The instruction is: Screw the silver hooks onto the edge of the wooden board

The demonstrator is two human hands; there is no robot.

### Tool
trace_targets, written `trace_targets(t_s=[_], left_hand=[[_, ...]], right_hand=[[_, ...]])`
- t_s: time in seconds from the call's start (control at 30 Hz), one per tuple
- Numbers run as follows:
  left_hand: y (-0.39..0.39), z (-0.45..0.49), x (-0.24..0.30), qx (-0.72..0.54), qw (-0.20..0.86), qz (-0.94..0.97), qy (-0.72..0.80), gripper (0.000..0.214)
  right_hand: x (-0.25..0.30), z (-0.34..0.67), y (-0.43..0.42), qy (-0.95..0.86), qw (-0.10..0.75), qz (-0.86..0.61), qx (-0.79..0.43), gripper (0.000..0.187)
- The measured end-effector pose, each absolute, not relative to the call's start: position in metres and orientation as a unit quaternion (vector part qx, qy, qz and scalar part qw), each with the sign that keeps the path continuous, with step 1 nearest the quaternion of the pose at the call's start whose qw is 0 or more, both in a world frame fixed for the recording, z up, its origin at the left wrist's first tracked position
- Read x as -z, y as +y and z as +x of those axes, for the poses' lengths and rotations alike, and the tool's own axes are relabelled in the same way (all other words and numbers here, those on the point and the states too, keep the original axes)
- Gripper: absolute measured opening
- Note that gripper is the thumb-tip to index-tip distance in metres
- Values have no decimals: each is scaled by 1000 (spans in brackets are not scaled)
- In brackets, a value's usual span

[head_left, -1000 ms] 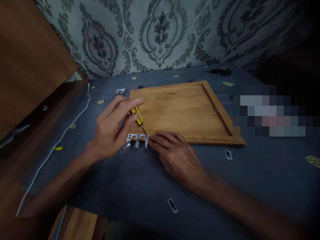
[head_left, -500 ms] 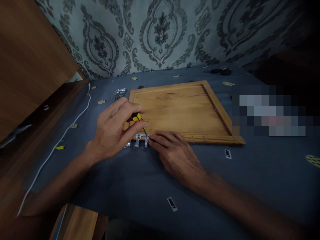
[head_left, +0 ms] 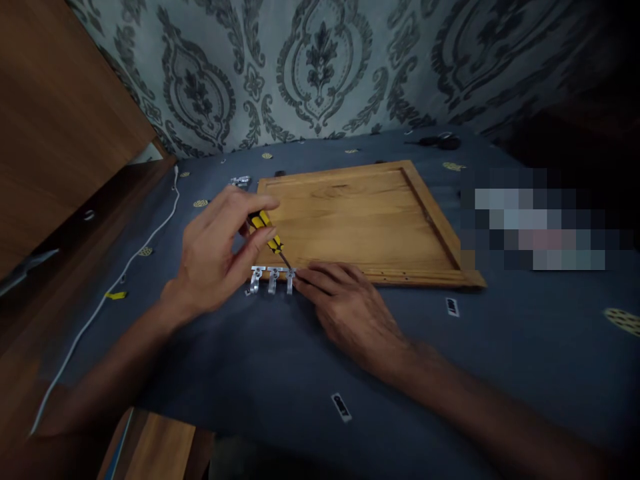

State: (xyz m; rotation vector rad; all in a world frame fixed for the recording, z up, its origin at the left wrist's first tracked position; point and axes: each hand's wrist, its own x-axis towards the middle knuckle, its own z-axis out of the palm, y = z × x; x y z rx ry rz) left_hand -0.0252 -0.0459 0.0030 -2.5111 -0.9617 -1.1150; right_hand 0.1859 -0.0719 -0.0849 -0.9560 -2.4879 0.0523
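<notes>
A dark blue sheet [head_left: 280,393] spreads across the scene, printed with yellow motifs [head_left: 201,203] and small lettered patches [head_left: 341,407]. At the far side it meets a pale backdrop [head_left: 320,67] with dark ornate patterning; a brown wooden panel [head_left: 70,120] rises at the left, and the far right falls into shadow, with a blurred-out patch below. A white cable [head_left: 145,248] runs along the left side, past a yellow scrap [head_left: 116,295]. The framed board [head_left: 345,220] lies flat at centre, three metal brackets [head_left: 273,280] along the left part of its near edge. The left hand [head_left: 207,250] has its grip around a yellow-and-black screwdriver [head_left: 273,240], tilted with its tip at the rightmost bracket. The right hand [head_left: 353,313] rests on the near edge, fingertips beside that bracket; whether its grip pinches anything, I cannot tell. More metal pieces [head_left: 241,181] lie beyond the left hand, and a dark object [head_left: 440,141] lies far right.
</notes>
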Motion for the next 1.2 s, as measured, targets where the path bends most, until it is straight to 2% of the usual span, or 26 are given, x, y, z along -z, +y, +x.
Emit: trace_targets(t_s=[0.07,0.5,1.0,1.1,1.2], left_hand=[[-45,-28,-5,359,104,-862,-341,16],[-46,-36,-15,286,76,-889,-348,22],[-46,-37,-16,294,93,-890,-335,18],[-47,-37,-13,328,55,-874,-354,17],[-47,-34,-7,398,-38,-833,-383,24]], right_hand=[[85,186,-72,-907,236,-349,-21,38],[85,187,-71,-908,231,-348,-31,44],[85,185,-72,-910,226,-347,-26,45],[85,185,-72,-909,228,-347,-26,45],[84,186,-72,-911,222,-347,-27,46]])
